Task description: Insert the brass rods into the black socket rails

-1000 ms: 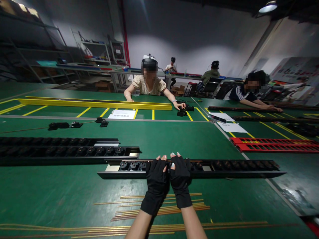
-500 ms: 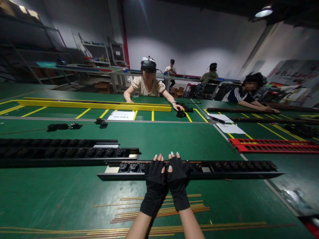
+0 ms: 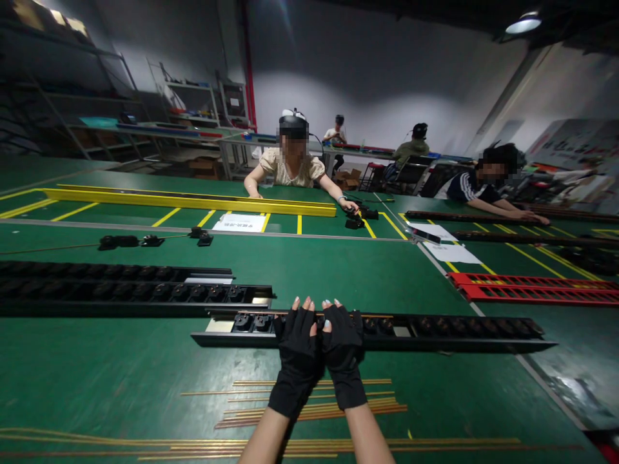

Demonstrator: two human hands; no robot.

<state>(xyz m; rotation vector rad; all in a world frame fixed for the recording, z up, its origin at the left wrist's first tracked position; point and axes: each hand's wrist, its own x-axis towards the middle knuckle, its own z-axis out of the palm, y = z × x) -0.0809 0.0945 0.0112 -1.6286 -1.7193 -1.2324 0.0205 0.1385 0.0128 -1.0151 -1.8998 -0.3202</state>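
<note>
My left hand [image 3: 296,335], in a black fingerless glove, lies across a long black channel [image 3: 459,347] fitted with round black socket modules [image 3: 262,323]. Its fingers stretch over the far edge. Close beside it, my right hand [image 3: 341,335] rests the same way in a matching glove, fingers extended and thumb turned inward. A thin copper-coloured strip [image 3: 377,316] runs lengthwise over the modules and passes beneath both hands. The modules directly under my palms are hidden.
Several brass-coloured rods [image 3: 271,412] lie on the green table [image 3: 120,374] nearer me. More filled black channels [image 3: 145,311] stand at left. Red slotted rails [image 3: 532,289] lie at right. Across the table, a co-worker [image 3: 293,164] sits behind a yellow channel [image 3: 193,201], one hand at black parts.
Both hands have shifted slightly left along the channel, so more modules show to the right of my right hand. The camera view has moved a little.
</note>
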